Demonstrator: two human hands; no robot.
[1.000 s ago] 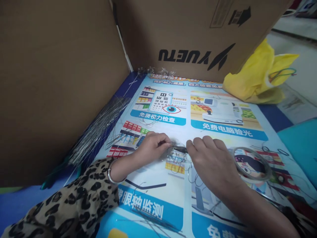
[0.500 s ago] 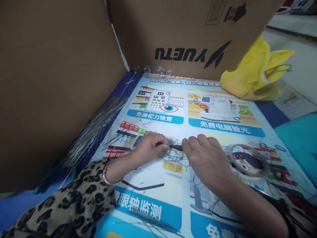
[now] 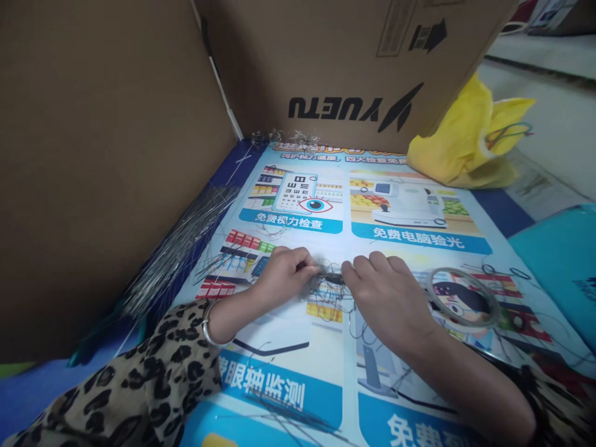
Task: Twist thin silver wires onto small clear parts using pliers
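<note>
Over the middle of a printed poster (image 3: 326,347), my left hand (image 3: 288,273) is closed with thumb and forefinger pinched on a thin wire, its wrist wearing a silver bangle. My right hand (image 3: 384,295) is wrapped round a dark, narrow tool (image 3: 334,279), whose tip points left to my left fingertips. Most of the tool is hidden in the right fist. A tangle of thin wire loops (image 3: 328,298) lies around and beneath the tool, between both hands.
Cardboard panels (image 3: 326,62) stand at the left and back. A bundle of thin wires (image 3: 177,248) lies along the left. At the right are a yellow bag (image 3: 459,143), a wire coil (image 3: 496,310) and a turquoise item (image 3: 559,261). Loose wires (image 3: 288,413) lie at the front.
The camera view has shifted slightly. Both hands keep nearly the same places and the same grips; the tool's tip remains by my left fingertips.
</note>
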